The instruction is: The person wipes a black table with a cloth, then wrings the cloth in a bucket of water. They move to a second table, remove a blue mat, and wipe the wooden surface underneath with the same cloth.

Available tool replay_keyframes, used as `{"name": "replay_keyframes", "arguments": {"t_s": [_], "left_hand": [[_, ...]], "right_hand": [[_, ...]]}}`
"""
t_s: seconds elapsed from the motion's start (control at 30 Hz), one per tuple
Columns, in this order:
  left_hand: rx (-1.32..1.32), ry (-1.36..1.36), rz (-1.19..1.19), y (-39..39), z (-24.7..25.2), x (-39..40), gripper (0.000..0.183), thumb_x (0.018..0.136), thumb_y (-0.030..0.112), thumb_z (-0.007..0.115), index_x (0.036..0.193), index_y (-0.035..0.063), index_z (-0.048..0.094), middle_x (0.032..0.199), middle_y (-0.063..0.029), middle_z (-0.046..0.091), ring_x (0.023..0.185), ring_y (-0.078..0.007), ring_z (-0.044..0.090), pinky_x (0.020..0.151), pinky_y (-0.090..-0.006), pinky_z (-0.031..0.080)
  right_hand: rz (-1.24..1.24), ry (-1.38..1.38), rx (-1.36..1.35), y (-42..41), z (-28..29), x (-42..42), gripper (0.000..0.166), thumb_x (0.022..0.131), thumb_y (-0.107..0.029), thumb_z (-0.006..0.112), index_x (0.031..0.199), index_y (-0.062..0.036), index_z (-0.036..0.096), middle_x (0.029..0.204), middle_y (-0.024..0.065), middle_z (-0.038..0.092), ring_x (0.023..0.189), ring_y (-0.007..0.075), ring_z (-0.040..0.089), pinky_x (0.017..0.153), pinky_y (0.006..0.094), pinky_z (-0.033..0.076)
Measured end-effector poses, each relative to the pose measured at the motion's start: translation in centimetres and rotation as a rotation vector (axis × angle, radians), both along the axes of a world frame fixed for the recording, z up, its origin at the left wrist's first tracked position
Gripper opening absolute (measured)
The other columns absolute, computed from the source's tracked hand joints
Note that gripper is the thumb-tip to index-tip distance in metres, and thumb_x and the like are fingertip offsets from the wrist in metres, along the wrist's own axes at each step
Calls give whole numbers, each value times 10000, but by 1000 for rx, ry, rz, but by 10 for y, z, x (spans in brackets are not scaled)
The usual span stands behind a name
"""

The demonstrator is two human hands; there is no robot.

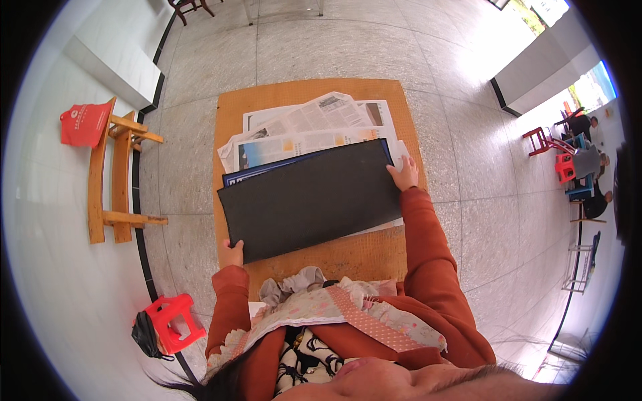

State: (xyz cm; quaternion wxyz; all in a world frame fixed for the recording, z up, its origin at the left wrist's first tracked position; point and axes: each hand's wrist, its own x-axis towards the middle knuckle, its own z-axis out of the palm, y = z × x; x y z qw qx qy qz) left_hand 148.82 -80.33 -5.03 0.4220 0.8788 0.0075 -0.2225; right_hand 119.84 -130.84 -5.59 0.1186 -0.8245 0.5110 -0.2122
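A black rectangular mat or panel [311,200] lies tilted over papers on a wooden-topped table [326,260]. My left hand [233,252] grips its near left corner, fingers partly hidden. At its far right edge, my right hand [404,174] holds on with the thumb on top. A blue item with white marks [251,174] shows from beneath the mat's far edge. Beyond it are spread printed newspaper sheets [316,118], overlapping and partly covered. A grey cloth [293,286] bunches at the near table edge by my apron.
Wooden benches [120,175] with a red bag [85,125] stand by the left wall. A red plastic stool [175,323] with a black bag [145,335] is at lower left. Several people sit far right near red stools [536,141]. A wall pillar [541,65] rises at upper right.
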Motion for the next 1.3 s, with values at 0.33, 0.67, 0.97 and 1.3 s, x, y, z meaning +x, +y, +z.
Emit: {"name": "replay_keyframes", "arguments": {"t_s": [0.33,0.67,0.97,1.3], "left_hand": [[-7,15,17,35,-43,2,273,762,130,726,929,-41,594,848,-116,650,741,-196,610,703,-319,489],[-293,345,121,36,-27,1,391,764,124,707,1104,-26,584,1027,-119,647,921,-212,607,848,-323,468],[178,-293,286,43,-5,-22,353,813,258,681,971,-19,530,908,-119,603,851,-232,579,747,-338,472],[-392,286,522,54,25,-136,241,831,225,634,918,7,577,847,-143,621,748,-284,612,680,-373,494]], "right_hand": [[-123,260,273,-20,31,66,735,653,-503,767,1116,27,555,1142,218,595,1041,361,589,878,430,473],[231,-423,1095,-39,25,42,404,761,-123,703,1112,49,601,930,84,662,825,195,633,750,364,510],[317,-568,1155,31,145,41,335,807,-123,666,1074,73,613,967,82,659,825,174,627,761,301,510],[656,-490,874,63,244,29,521,867,-288,575,1253,50,489,1169,214,525,1021,270,563,866,361,480]]}}
